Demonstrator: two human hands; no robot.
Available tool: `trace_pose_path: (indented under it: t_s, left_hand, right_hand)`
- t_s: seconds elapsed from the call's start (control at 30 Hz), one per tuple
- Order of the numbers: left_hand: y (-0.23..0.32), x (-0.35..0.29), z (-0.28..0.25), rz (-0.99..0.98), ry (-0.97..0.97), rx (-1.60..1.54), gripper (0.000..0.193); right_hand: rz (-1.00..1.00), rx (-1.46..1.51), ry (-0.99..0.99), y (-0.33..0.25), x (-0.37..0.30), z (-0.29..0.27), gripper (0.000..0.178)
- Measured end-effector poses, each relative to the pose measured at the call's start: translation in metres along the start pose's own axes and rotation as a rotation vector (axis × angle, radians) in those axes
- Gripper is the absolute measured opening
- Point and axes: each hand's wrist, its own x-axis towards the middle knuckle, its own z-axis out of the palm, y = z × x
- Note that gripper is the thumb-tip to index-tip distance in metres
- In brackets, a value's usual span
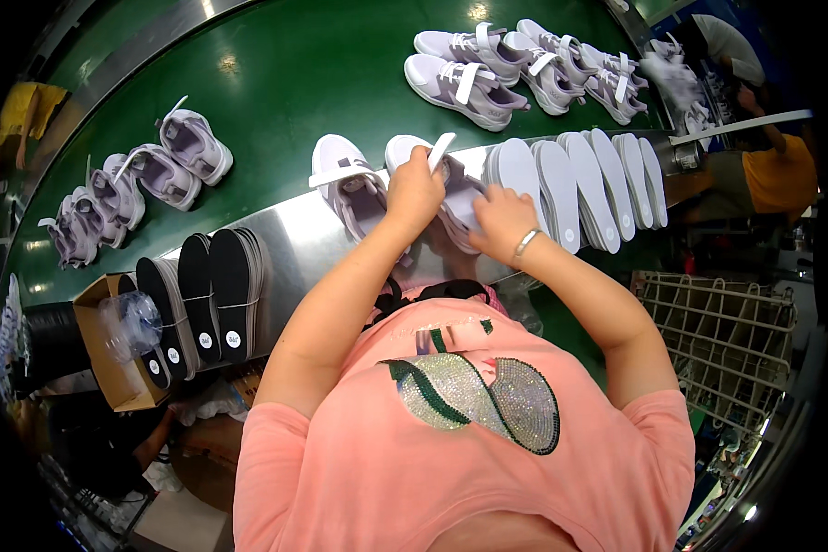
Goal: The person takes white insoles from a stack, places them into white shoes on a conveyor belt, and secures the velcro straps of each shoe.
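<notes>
A pale lilac sneaker [457, 198] stands toe away from me on the metal edge of the bench. My left hand [416, 191] is closed at its upper, by the raised white strap [441, 150]. At the shoe's opening and heel, my right hand [506, 219] is bent around the collar, slightly blurred; some of its fingertips are hidden. A bracelet circles that wrist. Just left of my left hand sits a matching sneaker [340, 152], its white strap stretched out sideways. Stacks of light grey insoles [515, 170] lie close beside my right hand.
Several sneakers [460, 87] stand at the far right, others [161, 175] at the left on the green bench [285, 83]. Bundled black insoles [235, 285] lie near left beside a cardboard box [110, 368] with clear plastic. A wire rack [718, 331] is at right. Other people work at both sides.
</notes>
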Motion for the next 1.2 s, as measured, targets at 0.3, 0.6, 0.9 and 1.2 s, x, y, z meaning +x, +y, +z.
trace_pose_path:
  t_s: [0.3,0.6,0.9,1.2]
  left_hand:
    - [-0.002,0.002,0.007,-0.003,-0.008,0.004,0.024]
    - [0.0,-0.001,0.01,-0.023,0.01,-0.075,0.024]
    - [0.001,0.003,0.016,-0.045,-0.016,-0.089,0.026]
    - [0.005,0.003,0.024,0.016,0.035,-0.03,0.023]
  right_hand:
    - [-0.077,-0.005,-0.148,0.003,0.0,-0.009,0.015]
    - [-0.07,0.035,-0.46,0.0,0.056,0.023,0.018]
    - [-0.094,-0.054,-0.638,0.008,0.08,0.048,0.025]
    - [-0.137,-0.101,-0.792,0.017,0.059,0.009,0.026]
